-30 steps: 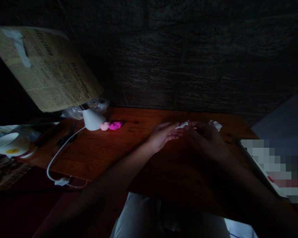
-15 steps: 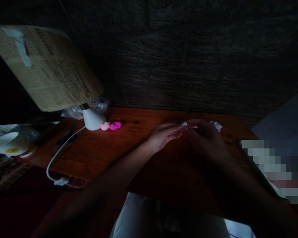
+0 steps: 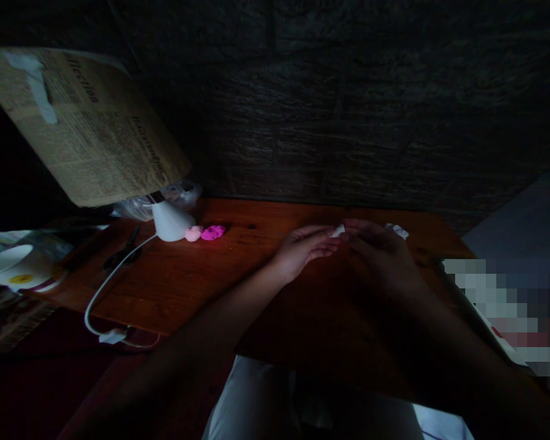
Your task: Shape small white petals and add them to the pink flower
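Between the fingertips of both hands is a small white lump (image 3: pixel 338 231), perhaps of modelling clay. My left hand (image 3: pixel 302 250) pinches it between thumb and fingers, palm turned partly up. From the other side, my right hand (image 3: pixel 380 247) reaches it with bent fingers and thumb, which are dim and partly in shadow. A crumpled white lump (image 3: pixel 396 230) lies on the wooden table just behind my right hand. Farther left on the table, a pale pink lump (image 3: pixel 194 233) touches a bright magenta lump (image 3: pixel 213 232).
A lamp with a newsprint shade (image 3: pixel 105 128) and white base (image 3: pixel 172 221) stands at the left, its white cord (image 3: pixel 101 290) hanging over the edge. Scissors (image 3: pixel 127 250) and a white paper cup (image 3: pixel 11 266) are nearby. A stone wall (image 3: pixel 302 122) rises behind the wooden table (image 3: pixel 252 275).
My right fingers have closed in toward the white lump. A small pink bit that showed between the hands is now out of sight.
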Demonstrator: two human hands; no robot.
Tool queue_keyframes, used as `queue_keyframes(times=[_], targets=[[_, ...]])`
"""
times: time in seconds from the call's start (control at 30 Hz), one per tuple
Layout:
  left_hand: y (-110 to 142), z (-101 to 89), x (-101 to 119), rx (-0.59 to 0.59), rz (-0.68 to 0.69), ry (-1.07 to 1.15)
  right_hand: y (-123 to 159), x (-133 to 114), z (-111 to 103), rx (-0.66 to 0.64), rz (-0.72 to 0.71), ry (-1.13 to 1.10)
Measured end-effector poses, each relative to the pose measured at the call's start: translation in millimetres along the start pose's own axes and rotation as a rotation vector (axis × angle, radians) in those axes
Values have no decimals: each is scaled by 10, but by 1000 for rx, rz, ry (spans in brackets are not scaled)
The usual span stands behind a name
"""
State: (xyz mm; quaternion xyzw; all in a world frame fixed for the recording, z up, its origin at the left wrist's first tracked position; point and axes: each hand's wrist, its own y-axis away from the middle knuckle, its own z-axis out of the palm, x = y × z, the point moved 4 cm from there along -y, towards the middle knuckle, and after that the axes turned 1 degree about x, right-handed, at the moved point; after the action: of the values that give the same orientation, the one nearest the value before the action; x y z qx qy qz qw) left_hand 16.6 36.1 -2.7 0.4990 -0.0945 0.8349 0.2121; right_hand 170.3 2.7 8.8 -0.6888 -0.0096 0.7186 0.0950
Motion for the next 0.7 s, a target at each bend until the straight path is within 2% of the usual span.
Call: queue_keyframes(times=[0.57,0.7], targets=[[-13,-13,5,-14,63,-68,34,-59,79,-10,-5,-60],[-14,-2,-10,-29,-1,4,37,-65,82,-29,-7,-106]])
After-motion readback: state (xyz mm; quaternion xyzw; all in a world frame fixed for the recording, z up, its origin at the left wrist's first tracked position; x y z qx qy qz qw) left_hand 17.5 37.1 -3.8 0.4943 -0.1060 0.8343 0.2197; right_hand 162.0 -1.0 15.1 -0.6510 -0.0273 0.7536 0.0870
